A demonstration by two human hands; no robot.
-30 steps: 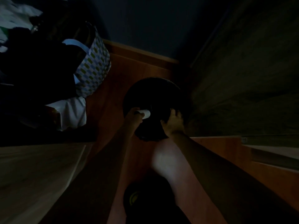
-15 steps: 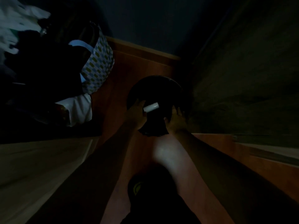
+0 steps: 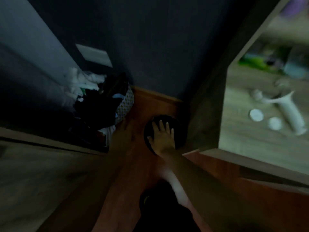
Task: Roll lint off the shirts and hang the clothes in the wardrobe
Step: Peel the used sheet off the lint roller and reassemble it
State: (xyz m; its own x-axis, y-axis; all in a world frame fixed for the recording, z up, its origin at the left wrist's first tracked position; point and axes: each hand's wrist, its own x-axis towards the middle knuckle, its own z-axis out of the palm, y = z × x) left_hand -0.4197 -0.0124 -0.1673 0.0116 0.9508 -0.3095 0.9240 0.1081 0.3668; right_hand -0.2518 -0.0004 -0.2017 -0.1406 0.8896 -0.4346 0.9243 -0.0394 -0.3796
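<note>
- Right hand (image 3: 163, 137) reaches forward and down on a straight arm, fingers spread and laid flat on a dark round object (image 3: 177, 131) that sits on the reddish wood floor (image 3: 150, 104); it presses on top and grips nothing.
- Left hand (image 3: 122, 131) extends beside it over the floor, dim and smeared by motion; whether its fingers are loose or closed on anything cannot be made out.
- Clothes (image 3: 98, 104), a dark heap with white pieces on top, fill a patterned basket (image 3: 127, 102) to the left of the hands, against the dark wall (image 3: 150, 47); a white garment hangs out at its lower edge.
- Lint roller (image 3: 291, 113), white and blurred, lies on a pale lit surface (image 3: 250, 131) at the right, well apart from both hands, with two small white round things (image 3: 256, 115) just beside it.
- A dark panel edge (image 3: 209, 97) stands between the round object and that lit surface.
- A pale wooden surface (image 3: 41, 173) fills the lower left, below the basket.
- A dark-clothed knee (image 3: 157, 201) shows at the bottom, under the right forearm.
</note>
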